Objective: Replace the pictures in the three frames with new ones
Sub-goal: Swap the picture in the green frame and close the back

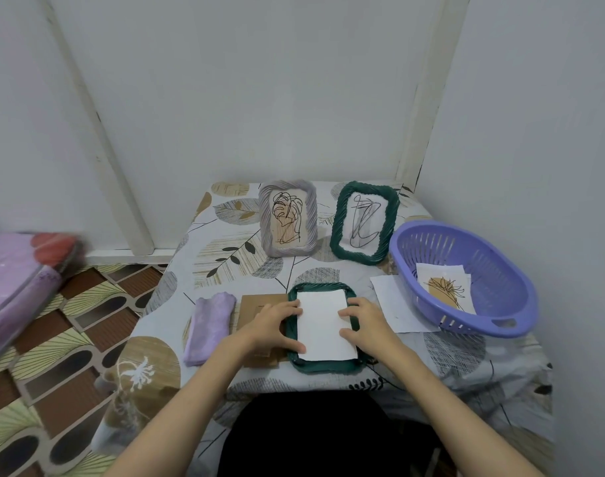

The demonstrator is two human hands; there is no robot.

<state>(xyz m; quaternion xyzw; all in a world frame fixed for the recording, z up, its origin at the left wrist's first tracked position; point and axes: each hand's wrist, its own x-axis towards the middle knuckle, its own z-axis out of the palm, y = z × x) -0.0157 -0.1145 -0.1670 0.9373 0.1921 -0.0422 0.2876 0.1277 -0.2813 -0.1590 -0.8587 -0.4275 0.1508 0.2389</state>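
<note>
Both hands rest on a dark green rope-edged picture frame (323,364) that lies face down on the leaf-patterned tablecloth (225,256), close to the table's near edge. A white sheet of paper (325,325) sits inside the frame's back. The left hand (277,325) has its fingers spread and lying flat, with the tips touching the paper's left edge. The right hand (366,325) does the same on the paper's right edge, fingers straight and pressing down. Neither hand pinches anything.

Under the left hand lies a flat brown cardboard backing (256,302), touching the frame's left side. Further left of that hand is a folded purple cloth (209,327), near the table's left edge.

Beyond the hands, a grey rope-edged frame (288,218) and a second green rope-edged frame (364,222) stand upright near the wall, each with a scribble drawing. There is open tablecloth between them and the hands.

Right of the right hand lies a loose white sheet (394,304), partly under a purple plastic basket (494,297). The basket holds a paper picture with a plant drawing (444,287) and sits by the table's right edge, next to the wall.
</note>
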